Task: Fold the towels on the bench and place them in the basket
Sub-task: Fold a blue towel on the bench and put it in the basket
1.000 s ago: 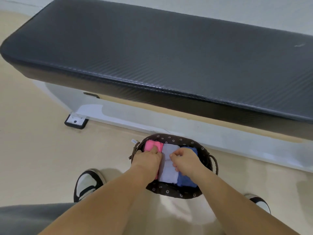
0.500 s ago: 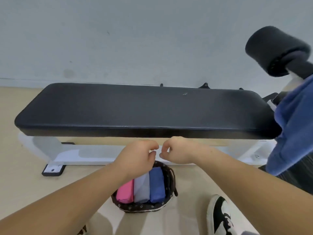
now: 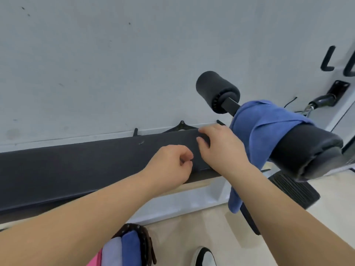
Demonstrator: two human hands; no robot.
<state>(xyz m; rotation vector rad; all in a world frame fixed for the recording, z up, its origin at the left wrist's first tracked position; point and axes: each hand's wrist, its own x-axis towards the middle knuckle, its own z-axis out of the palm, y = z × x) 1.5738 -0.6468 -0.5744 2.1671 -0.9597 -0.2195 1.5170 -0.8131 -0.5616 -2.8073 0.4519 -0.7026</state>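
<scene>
Towels (image 3: 123,250), folded, sat in the basket (image 3: 146,244) on the floor (image 3: 182,233). Over the bench (image 3: 76,166), the left grip (image 3: 171,166) was curled, empty; the right grip (image 3: 221,148) was loosely spread, empty. A blue towel (image 3: 263,127) hung over the pad (image 3: 307,150) beside it.

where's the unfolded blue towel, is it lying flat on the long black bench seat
No, the blue cloth towel hangs draped over the black cushioned pad.

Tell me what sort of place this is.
Probably a gym or home workout room: a padded black bench, foam roller pads at its end, and a handle on a wall bracket.
</scene>
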